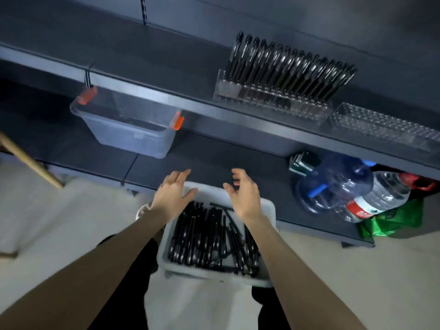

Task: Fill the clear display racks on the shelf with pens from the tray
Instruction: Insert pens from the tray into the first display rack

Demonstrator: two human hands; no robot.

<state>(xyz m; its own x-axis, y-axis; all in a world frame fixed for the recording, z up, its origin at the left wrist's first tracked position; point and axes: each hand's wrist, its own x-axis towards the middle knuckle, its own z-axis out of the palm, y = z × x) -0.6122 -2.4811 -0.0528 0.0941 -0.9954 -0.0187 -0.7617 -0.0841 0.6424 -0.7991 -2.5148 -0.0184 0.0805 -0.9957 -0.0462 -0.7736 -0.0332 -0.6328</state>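
Above the far end of the tray, the left hand and the right hand hover side by side, palms turned toward each other. The fingers of both are spread and loosely bent, and they grasp nothing. Blur hides whether the left thumb touches the far rim.

Black pens lie heaped in the tray. Most run lengthwise, but several on the right side cross the others at an angle. On the shelf above, the full rack holds a dense row of standing pens, all tilted the same way. The empty rack sits just to its right, close to the shelf's front edge.

The likeliest trouble is the crossed pens. A handful scooped from the right side would probably drag snagged neighbours over the rim and onto the floor. What supports the tray is hidden beneath it, so a hard press on 1 end could tip it and spill the lot.

Up on the shelf, a reach toward the empty rack passes near the tilted row, and a brushing wrist could knock pens loose. The empty rack looks light, so a pen pushed in at a slant may slide it along the shelf or off its edge. Pens fed in 2 or more at a time could jam in 1 slot.
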